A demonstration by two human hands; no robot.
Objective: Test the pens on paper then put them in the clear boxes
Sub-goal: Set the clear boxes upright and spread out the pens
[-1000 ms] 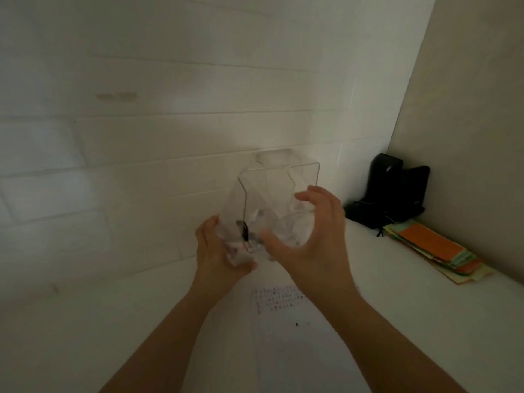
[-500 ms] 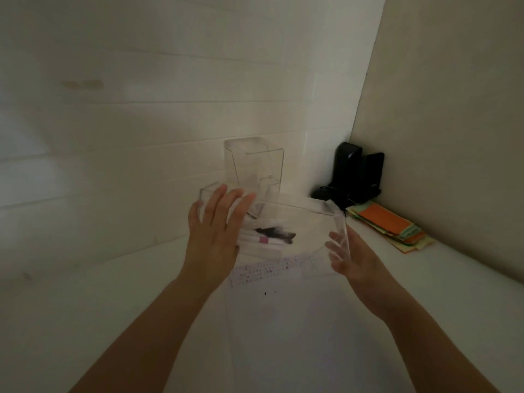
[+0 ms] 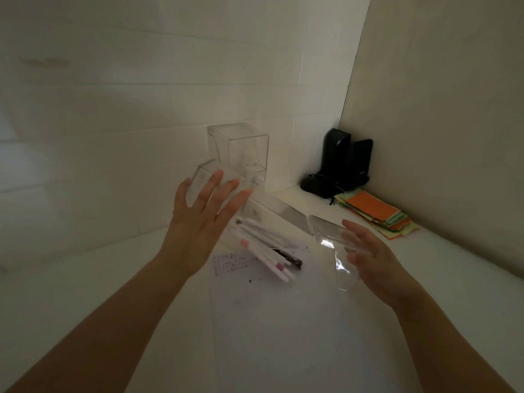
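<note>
A clear box is tipped on its side between two hands, over a sheet of paper on the white bench. The left hand lies flat against the far end of the box, its fingers straight and spread. The right hand cups the near end with straight fingers too. Neither hand curls round anything; both just press and steady the box.

A bunch of white pens lies in a heap at the mouth of the box, tips pointing down onto the paper, near some small ink marks. A second clear box stands upright behind, by the wall.

The box looks stiff, smooth and light, so it may slip when held by flat palms. Holding it by the edges or corners looks safer than by the shiny sides. It could crack if dropped. The pens look thin, light and hard, and round ones may roll away. It is best to pinch one in the middle of its body.

Off to the right are a stack of colored paper and a black thing in the corner.
</note>
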